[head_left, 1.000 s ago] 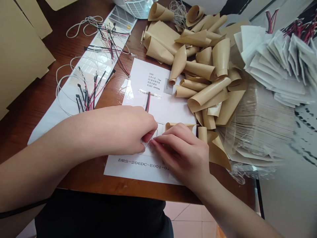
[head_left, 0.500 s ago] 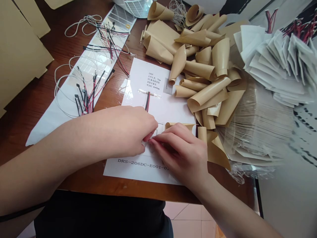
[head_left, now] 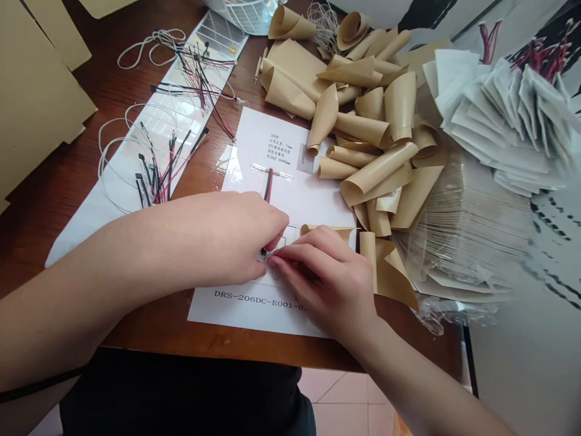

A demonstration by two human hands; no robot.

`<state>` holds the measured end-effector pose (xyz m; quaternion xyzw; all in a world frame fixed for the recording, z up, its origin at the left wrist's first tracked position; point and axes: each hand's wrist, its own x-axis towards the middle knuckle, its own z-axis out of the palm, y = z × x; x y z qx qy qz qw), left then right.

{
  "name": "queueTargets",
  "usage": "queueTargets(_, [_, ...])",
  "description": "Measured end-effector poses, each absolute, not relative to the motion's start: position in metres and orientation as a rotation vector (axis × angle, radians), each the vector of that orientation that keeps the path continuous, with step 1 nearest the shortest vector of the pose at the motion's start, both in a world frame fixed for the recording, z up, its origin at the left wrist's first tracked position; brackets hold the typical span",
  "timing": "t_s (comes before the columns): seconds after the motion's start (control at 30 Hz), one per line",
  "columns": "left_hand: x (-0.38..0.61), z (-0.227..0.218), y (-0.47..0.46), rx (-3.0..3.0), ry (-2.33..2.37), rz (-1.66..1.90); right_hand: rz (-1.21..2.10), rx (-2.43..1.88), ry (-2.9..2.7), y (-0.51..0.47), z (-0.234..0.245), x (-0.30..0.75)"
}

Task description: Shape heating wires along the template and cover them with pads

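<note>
As I pinch the small pale film piece (head_left: 276, 245) between my left grip (head_left: 231, 236) and right grip (head_left: 324, 281), both closed on it, I hold it low and steady over the white printed sheet (head_left: 313, 200) on the tabletop (head_left: 149, 345).

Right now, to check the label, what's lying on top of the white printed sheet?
The white printed sheet carries a red-and-black wire pair and a curled tan strip; the left hand and right hand hide its lower middle.
</note>
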<state>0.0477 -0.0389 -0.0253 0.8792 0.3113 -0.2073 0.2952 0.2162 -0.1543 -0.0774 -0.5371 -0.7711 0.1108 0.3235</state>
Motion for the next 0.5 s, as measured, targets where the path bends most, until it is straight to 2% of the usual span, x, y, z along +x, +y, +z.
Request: queueTargets(0.5, [0.0446, -0.0270, -0.0352, 2.311, 0.843, -0.567, 0.243, -1.414, -2.022, -0.1528, -0.0758, 0.2159])
